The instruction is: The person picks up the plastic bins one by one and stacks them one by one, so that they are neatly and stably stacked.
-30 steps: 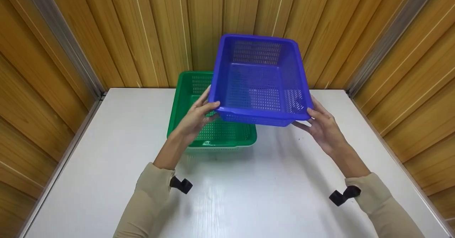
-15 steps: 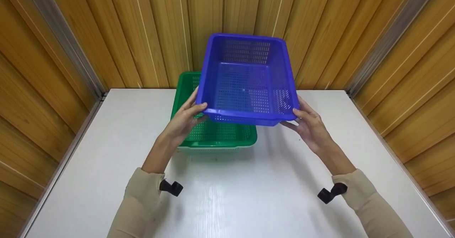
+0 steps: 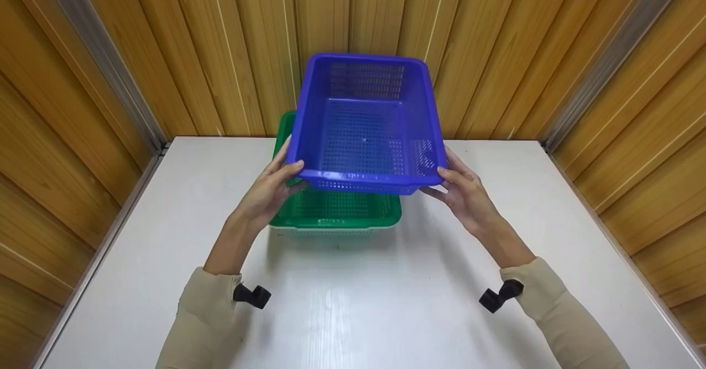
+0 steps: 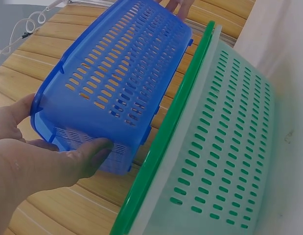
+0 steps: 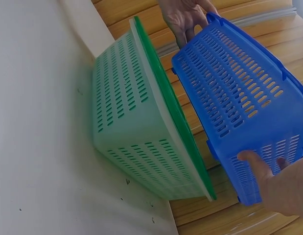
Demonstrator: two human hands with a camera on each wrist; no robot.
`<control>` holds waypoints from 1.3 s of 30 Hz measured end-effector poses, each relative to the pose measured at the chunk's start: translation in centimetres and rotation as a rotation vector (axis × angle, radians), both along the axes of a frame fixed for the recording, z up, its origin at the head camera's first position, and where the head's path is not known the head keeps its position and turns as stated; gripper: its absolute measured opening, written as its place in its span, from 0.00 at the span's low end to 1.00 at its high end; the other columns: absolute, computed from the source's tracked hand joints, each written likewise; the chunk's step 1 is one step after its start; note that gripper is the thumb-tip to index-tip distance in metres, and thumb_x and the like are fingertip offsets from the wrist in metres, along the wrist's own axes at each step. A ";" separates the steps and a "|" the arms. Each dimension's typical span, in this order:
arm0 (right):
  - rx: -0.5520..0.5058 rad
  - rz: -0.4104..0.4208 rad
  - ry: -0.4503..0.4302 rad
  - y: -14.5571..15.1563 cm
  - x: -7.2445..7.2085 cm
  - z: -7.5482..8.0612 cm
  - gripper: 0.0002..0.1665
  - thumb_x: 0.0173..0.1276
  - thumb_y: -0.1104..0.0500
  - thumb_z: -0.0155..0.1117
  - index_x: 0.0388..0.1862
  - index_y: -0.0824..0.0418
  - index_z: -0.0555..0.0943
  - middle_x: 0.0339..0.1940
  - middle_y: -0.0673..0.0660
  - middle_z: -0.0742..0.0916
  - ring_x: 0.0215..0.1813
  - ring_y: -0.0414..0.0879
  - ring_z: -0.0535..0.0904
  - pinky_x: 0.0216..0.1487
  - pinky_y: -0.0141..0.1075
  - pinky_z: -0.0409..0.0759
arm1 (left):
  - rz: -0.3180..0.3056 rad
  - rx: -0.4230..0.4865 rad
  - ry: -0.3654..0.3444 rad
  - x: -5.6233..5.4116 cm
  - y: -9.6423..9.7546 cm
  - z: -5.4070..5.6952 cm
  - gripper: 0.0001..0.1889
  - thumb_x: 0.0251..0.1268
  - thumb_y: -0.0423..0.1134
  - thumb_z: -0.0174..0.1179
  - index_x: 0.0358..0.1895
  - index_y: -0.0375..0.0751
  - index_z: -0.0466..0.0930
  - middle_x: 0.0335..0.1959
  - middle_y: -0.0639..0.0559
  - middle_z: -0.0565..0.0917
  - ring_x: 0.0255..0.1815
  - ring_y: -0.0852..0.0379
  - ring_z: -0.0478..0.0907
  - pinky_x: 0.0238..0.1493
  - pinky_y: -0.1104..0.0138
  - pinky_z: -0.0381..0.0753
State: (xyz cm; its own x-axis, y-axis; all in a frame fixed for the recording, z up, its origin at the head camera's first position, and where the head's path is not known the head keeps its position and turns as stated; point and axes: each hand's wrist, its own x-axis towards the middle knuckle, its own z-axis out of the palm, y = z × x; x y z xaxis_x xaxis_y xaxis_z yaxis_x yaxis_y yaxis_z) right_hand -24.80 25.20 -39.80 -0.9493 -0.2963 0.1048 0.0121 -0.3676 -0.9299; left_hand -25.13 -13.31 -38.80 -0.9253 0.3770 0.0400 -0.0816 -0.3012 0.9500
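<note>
A blue-purple plastic basket point(image 3: 364, 137) with slotted walls is held up by both hands, its open top tilted toward the head camera. My left hand point(image 3: 267, 192) grips its near left corner, thumb on the rim and fingers beneath. At the near right corner my right hand point(image 3: 469, 201) holds it the same way. Below stands a green basket point(image 3: 336, 214) nested in a pale whitish-green basket point(image 4: 215, 147), partly covered by the blue one in the head view. Both wrist views show a gap between the blue basket point(image 5: 244, 98) and the green rim point(image 5: 175, 107).
The two nested baskets stand on a white table point(image 3: 353, 303) near its back edge. Wood-patterned panels point(image 3: 237, 43) rise behind and on both sides. In the left wrist view, a coiled white cable point(image 4: 34, 22) hangs at the upper left.
Both hands have moved the blue basket to the left, so it now sits more squarely over the green basket. The nested baskets below have stayed in place.
</note>
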 end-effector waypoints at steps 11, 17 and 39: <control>-0.012 0.017 -0.028 -1.9 -0.3 -1.3 0.35 0.79 0.63 0.48 0.83 0.50 0.59 0.82 0.59 0.67 0.78 0.62 0.67 0.70 0.53 0.76 | 0.036 -0.059 -0.020 0.4 -1.8 -1.1 0.37 0.82 0.45 0.50 0.84 0.66 0.41 0.87 0.55 0.41 0.87 0.48 0.40 0.84 0.43 0.47; 0.006 0.043 -0.038 -2.9 -0.4 -1.6 0.36 0.79 0.62 0.49 0.84 0.50 0.57 0.82 0.57 0.66 0.80 0.63 0.64 0.75 0.61 0.67 | 0.071 -0.087 -0.043 1.0 -3.0 -1.4 0.37 0.81 0.45 0.52 0.84 0.67 0.42 0.87 0.56 0.42 0.87 0.46 0.43 0.83 0.43 0.50; 0.091 0.121 -0.061 -4.0 -0.2 -3.0 0.36 0.82 0.57 0.49 0.85 0.51 0.54 0.84 0.60 0.62 0.83 0.60 0.58 0.80 0.60 0.58 | 0.125 -0.161 -0.110 2.3 -4.6 -2.9 0.38 0.79 0.48 0.54 0.84 0.64 0.45 0.86 0.52 0.46 0.85 0.41 0.51 0.80 0.41 0.55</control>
